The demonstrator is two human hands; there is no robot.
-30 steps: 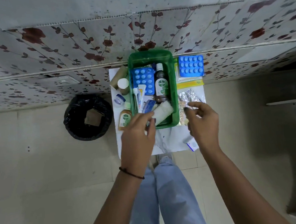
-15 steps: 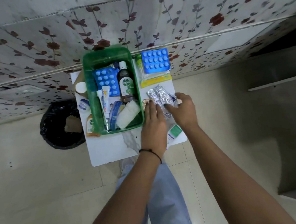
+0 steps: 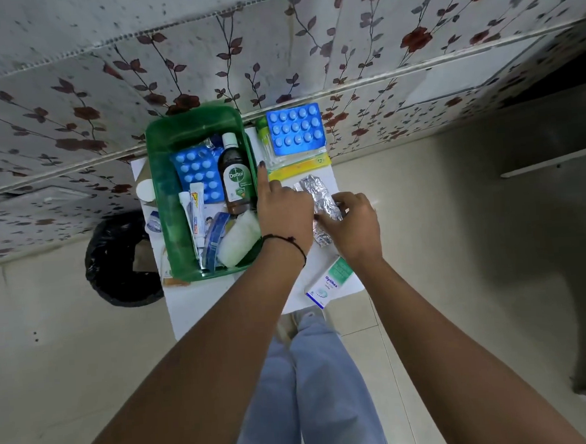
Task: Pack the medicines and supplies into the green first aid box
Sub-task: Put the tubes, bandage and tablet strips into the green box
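Now, box (image 3: 159,195): green, on the table (image 3: 200,303).
Left hand (image 3: 286,215): just right of box, forefinger out, others curled.
Right hand (image 3: 351,223): right of box, apparently pinching foil strips (image 3: 317,198).

The left hand (image 3: 284,212) covers the near right corner of the green box (image 3: 193,128) and part of the silver foil strips (image 3: 317,199). The right hand (image 3: 350,225) hides the strips' right portion; its grip on them cannot be determined. The box wall conceals most of the white-capped container (image 3: 145,191) and small jar (image 3: 153,223) on the left. The yellow packet's (image 3: 298,166) print is illegible. The black bin's (image 3: 115,260) right side lies under the table (image 3: 200,303).
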